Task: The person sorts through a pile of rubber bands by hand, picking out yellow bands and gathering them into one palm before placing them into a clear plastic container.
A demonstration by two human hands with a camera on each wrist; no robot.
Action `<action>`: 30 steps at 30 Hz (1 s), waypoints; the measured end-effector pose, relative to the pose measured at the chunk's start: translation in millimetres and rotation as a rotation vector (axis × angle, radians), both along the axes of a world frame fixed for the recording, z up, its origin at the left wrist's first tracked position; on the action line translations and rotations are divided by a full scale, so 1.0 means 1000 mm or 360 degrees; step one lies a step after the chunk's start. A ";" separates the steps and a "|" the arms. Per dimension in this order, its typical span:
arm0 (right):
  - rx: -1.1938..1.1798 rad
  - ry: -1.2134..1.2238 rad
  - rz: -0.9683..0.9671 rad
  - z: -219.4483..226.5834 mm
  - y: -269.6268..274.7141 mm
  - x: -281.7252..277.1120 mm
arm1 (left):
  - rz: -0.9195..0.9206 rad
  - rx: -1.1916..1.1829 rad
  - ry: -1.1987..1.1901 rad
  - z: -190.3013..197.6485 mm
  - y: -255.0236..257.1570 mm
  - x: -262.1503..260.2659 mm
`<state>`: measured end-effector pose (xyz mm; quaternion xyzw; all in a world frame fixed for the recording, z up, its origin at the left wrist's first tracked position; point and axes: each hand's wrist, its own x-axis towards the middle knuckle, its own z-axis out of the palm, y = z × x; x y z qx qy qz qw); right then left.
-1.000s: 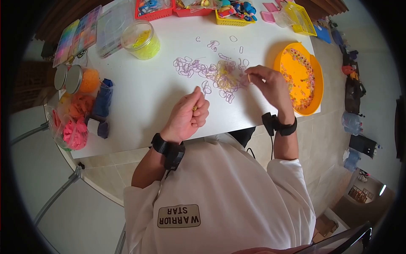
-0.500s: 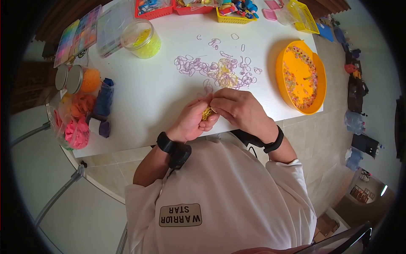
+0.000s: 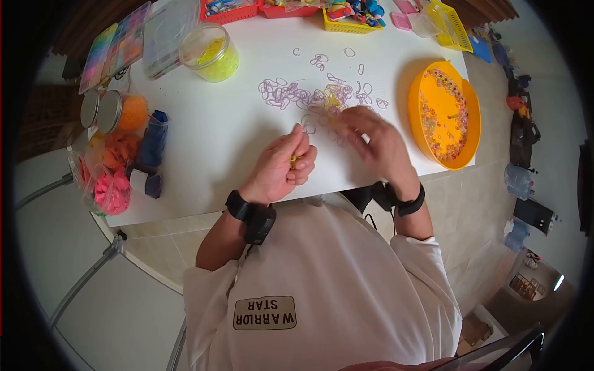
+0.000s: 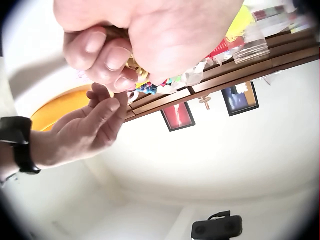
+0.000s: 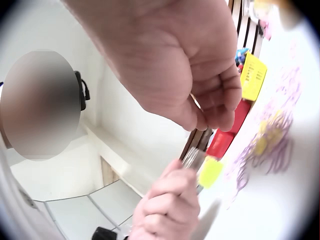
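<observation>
Curled fingers of my left hand (image 3: pixel 272 167) hold a small bunch of yellow rubber bands (image 3: pixel 294 162), mostly hidden in the fist; a bit of yellow (image 4: pixel 134 66) shows between fingers and palm in the left wrist view. My right hand (image 3: pixel 382 148) is just to the right, over the near edge of a loose pile of purple rubber bands (image 3: pixel 281 94). It is blurred, its fingers loosely bent, with no band visible in them. Some yellow bands (image 3: pixel 333 98) lie amid the purple ones, partly behind the right fingers.
A yellow tray (image 3: pixel 444 164) of small beads stands at the right. At the left are a tub of yellow-green bands (image 3: pixel 218 65), jars with orange contents (image 3: pixel 133 115) and bagged pink bands (image 3: pixel 111 193). Baskets (image 3: pixel 352 26) line the far edge.
My right hand left the pile's right side, came to the left hand, then moved back out over the pile's near edge. The left hand has stayed nearly in place, gripping the yellow bands.
</observation>
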<state>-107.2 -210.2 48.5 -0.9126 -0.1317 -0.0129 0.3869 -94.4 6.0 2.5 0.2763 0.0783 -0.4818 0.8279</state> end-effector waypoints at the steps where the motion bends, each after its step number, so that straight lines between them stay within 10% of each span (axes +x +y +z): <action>1: -0.0014 0.0088 -0.0116 0.001 -0.006 0.005 | 0.0023 -0.0017 0.0019 0.000 0.002 0.001; 12: -0.0570 0.0084 -0.0013 -0.034 -0.024 0.024 | 0.0121 0.0118 -0.0055 0.002 0.012 0.001; 30: -0.0045 0.0377 -0.0319 -0.010 -0.042 0.014 | 0.0170 0.0000 -0.0053 -0.001 0.010 0.001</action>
